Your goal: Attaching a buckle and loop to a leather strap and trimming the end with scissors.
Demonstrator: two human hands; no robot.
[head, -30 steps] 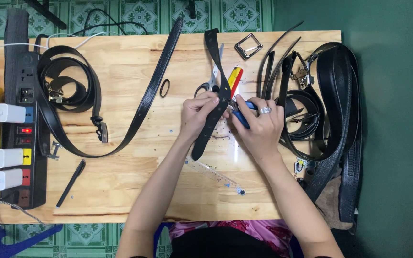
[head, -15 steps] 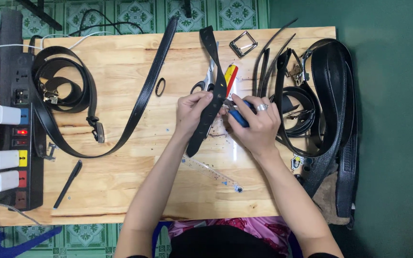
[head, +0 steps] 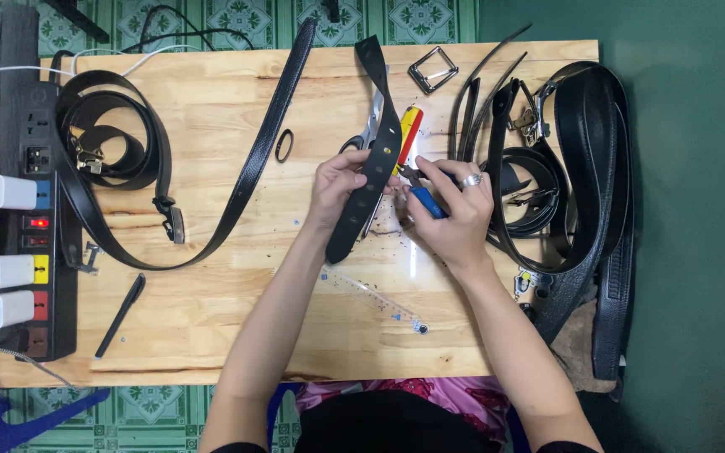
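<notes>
Working a black belt strap with a small blue-handled tool; notes, largest to smallest:

desk [head: 211,335]: pale wooden top, carries everything below.
belt pile [head: 581,168]: several black belts bunched at the right edge of the desk, some hanging over it.
power strip [head: 31,210]: black, along the left edge, three white chargers plugged in.
coiled belt [head: 102,143]: black, upper left, just beside the power strip.
long belt [head: 253,168]: black, loose curve from top centre down toward the left.
belt strap [head: 371,168]: the work piece. Desk centre, runs top to bottom, punched holes showing, tip end toward the person.
left hand [head: 336,186]: closed around the belt strap's left edge at the holes, pinning it steady.
right hand [head: 455,214]: closed around the blue-handled tool [head: 425,200], ring on one finger, tool nose against the belt strap's right edge.
step: looks like hole work or trimming on the strap, mid-way. Judgement only.
next move calls for: strap held flat, tool square to the edge, left fingers clear of the nose.
ruler [head: 371,295]: clear plastic, lying near the wrists.
scissors [head: 362,143]: partly under the belt strap.
screwdriver [head: 409,134]: red and yellow handle, just beside the belt strap.
buckle [head: 432,69]: metal frame, top centre, apart from the rest.
loop [head: 284,145]: small black keeper, left of the strap.
containers: none in view, everything lies loose.
</notes>
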